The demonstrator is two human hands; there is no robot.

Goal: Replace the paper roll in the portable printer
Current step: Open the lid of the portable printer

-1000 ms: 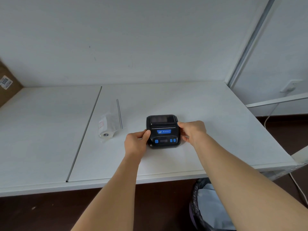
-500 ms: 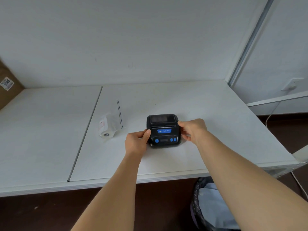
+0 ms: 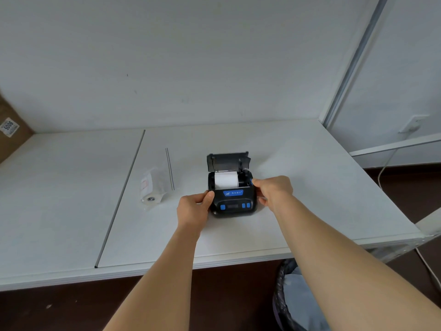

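A small black portable printer point(image 3: 235, 203) with blue buttons sits on the white table point(image 3: 298, 187). Its lid point(image 3: 228, 161) stands open and tilted back. Inside lies a white paper roll point(image 3: 226, 179). My left hand point(image 3: 194, 207) grips the printer's left side, thumb on its top edge. My right hand point(image 3: 273, 188) holds the right side, with a fingertip on a blue catch at the upper right corner. A second paper roll in a clear plastic bag point(image 3: 152, 187) lies on the table to the printer's left.
A dark seam point(image 3: 119, 199) splits the table into two panels. A cardboard box point(image 3: 10, 130) stands at the far left. A bin with a dark liner point(image 3: 288, 297) sits under the table's front edge. A white cable point(image 3: 384, 168) hangs at the right.
The printer's lid has sprung open and tilted back, which uncovers the white roll inside. My right hand's fingertip has shifted onto the upper right corner. My left hand keeps its grip.
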